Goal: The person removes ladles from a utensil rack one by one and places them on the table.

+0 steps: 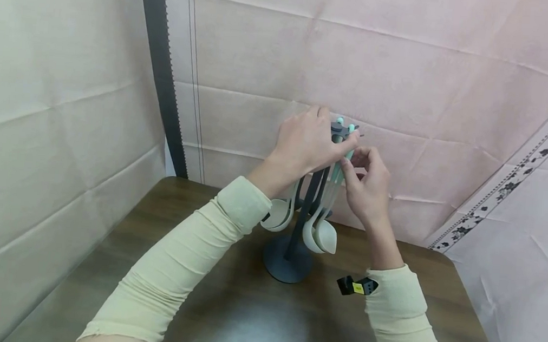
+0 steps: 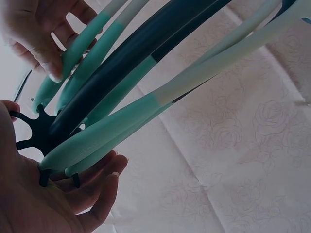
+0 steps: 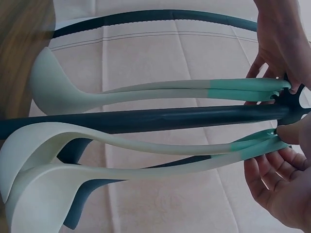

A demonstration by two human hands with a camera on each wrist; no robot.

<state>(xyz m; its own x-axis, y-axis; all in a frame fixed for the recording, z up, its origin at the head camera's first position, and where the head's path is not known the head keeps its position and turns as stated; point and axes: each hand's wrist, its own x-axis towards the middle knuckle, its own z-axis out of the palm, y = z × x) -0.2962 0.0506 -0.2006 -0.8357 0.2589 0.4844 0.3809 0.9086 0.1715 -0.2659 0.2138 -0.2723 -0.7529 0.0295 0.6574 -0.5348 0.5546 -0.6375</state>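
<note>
A dark utensil stand (image 1: 288, 260) stands upright on the table, with white ladles hanging from its top by mint-green handles. My left hand (image 1: 306, 138) grips the stand's hooked top ring (image 2: 41, 130), its fingers curled around the far side. On the right side, my right hand (image 1: 367, 184) pinches the green handle of a ladle (image 3: 43, 196) between thumb and fingers, just below the hooks. A second white ladle (image 3: 34, 141) hangs beside it, the two bowls overlapping. Across the pole, another white ladle (image 1: 277, 215) hangs partly hidden by my left forearm.
The brown wooden table (image 1: 242, 315) has rounded back corners. Light cloth walls (image 1: 384, 83) enclose it behind and on both sides. Dark utensil heads (image 3: 77, 150) hang behind the ladles. A black strap (image 1: 358, 286) sits at my right sleeve.
</note>
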